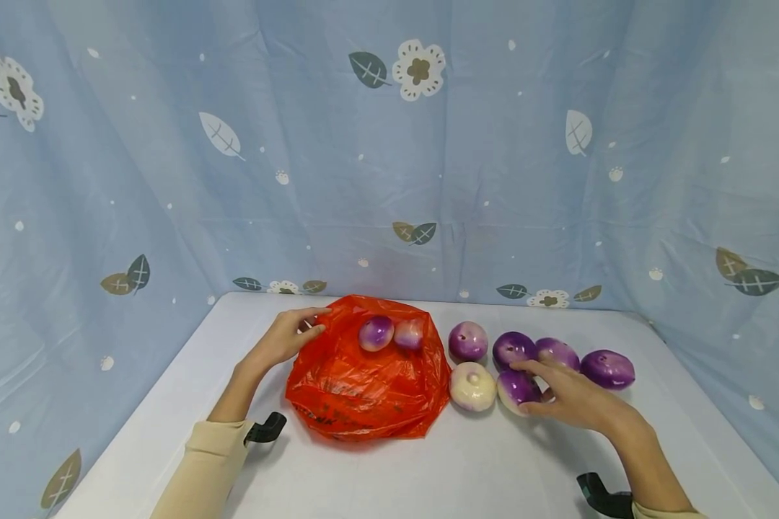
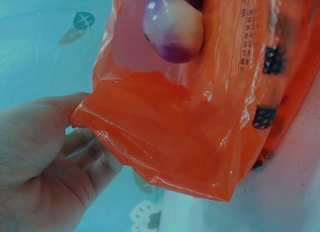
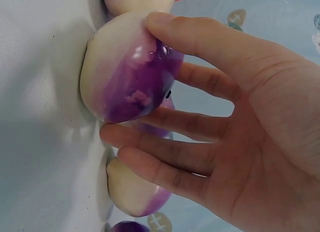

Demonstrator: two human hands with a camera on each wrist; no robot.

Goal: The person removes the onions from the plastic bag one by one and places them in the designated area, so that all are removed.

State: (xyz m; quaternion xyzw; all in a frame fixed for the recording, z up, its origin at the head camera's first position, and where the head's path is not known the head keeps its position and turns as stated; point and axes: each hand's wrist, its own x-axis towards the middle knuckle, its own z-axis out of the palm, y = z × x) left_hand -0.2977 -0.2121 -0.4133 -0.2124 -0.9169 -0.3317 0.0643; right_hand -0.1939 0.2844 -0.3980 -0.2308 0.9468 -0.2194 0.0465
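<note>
A red plastic bag [image 1: 376, 393] lies on the table, with one purple onion [image 1: 376, 333] in it and a second onion [image 1: 410, 334] showing through its film. My left hand [image 1: 287, 336] pinches the bag's left rim [image 2: 107, 124]; the tip of one digit is hidden behind the film. To the right, my right hand [image 1: 574, 396] holds a glossy purple-and-white onion [image 3: 135, 67], thumb on one side and fingers on the other. This onion stands close beside a pale onion [image 1: 472, 387] lying white end up.
Behind the held onion sit several more: a purple onion [image 1: 468, 341], a dark onion [image 1: 514, 350], an onion [image 1: 557, 352] partly behind my hand, and one onion [image 1: 607, 370] farthest right. A blue patterned curtain [image 1: 389, 158] hangs around the white table [image 1: 396, 479].
</note>
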